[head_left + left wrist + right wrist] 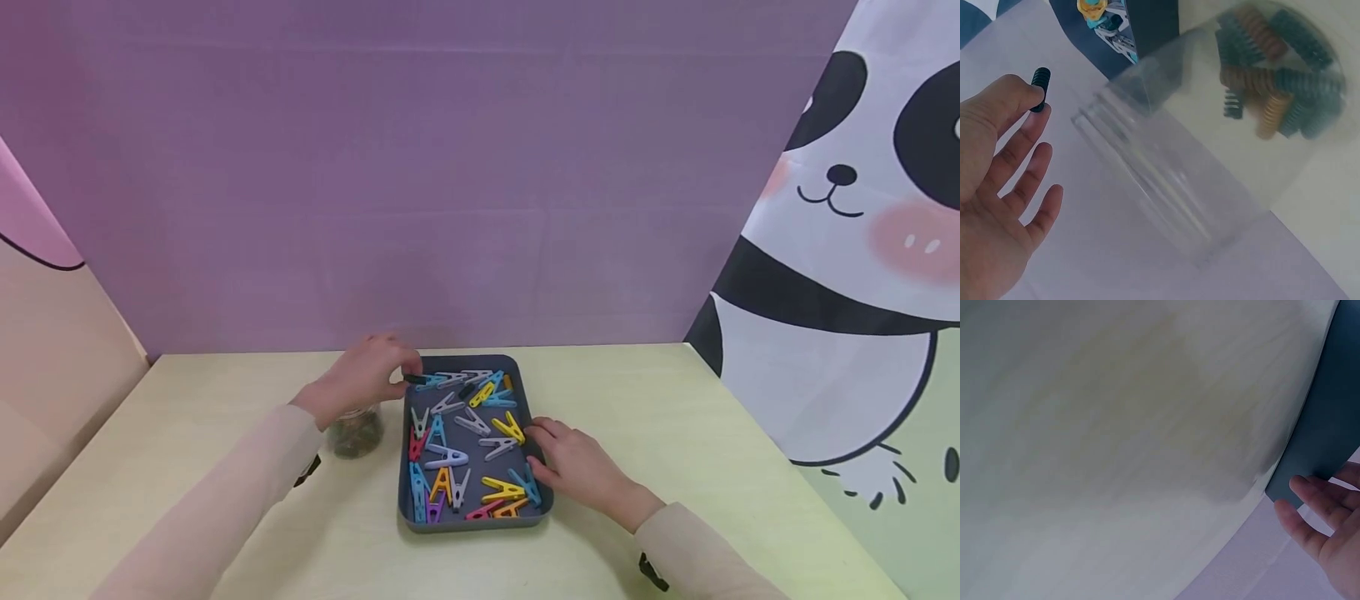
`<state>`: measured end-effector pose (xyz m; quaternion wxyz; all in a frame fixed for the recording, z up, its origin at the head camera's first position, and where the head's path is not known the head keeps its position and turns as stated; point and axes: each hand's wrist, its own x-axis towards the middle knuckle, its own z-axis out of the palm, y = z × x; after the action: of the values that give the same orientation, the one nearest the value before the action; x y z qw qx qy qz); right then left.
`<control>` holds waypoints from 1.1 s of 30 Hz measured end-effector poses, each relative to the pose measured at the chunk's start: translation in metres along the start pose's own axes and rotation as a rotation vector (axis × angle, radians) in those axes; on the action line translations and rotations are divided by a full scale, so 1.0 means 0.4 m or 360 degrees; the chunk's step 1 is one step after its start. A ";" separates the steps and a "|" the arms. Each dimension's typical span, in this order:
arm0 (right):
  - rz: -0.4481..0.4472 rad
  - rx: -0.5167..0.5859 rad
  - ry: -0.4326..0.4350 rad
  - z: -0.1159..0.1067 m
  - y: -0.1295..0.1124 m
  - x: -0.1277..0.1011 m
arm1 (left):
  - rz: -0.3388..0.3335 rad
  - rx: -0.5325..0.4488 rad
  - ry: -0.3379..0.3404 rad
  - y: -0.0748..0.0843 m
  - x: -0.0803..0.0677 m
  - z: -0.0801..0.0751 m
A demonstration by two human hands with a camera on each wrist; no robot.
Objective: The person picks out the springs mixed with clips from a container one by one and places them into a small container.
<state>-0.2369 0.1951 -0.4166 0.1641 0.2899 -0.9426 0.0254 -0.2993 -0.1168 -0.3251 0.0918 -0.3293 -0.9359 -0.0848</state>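
Note:
Between thumb and index finger my left hand pinches a small dark green coil spring, its other fingers spread loosely. The spring is above the far left corner of a grey tray. Beneath the left wrist stands a clear jar; the left wrist view shows several green and brownish springs at its bottom. Many coloured plastic clothespins lie scattered in the tray, with a dark spring and an orange spring among them. My right hand rests against the tray's right side, fingers touching its wall.
The pale wooden table ends at a purple backdrop just behind the tray. On the right hangs a panda-print sheet. The jar stands close to the tray's left side.

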 end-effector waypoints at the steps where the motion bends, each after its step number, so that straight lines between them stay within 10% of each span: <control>1: 0.0000 0.0002 -0.0003 -0.001 -0.001 0.000 | 0.0000 0.0005 0.0010 -0.005 -0.006 -0.001; 17: -0.0005 0.0011 -0.0013 -0.003 -0.005 0.002 | -0.0011 0.0017 0.0251 -0.090 -0.107 -0.012; 33: 0.0042 0.0034 -0.0033 0.000 -0.003 -0.001 | -0.0086 0.0027 0.0197 -0.118 -0.146 0.002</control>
<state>-0.2361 0.1942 -0.4168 0.1508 0.2793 -0.9477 0.0346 -0.2843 -0.1879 -0.3437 0.1500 -0.2971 -0.9377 -0.0996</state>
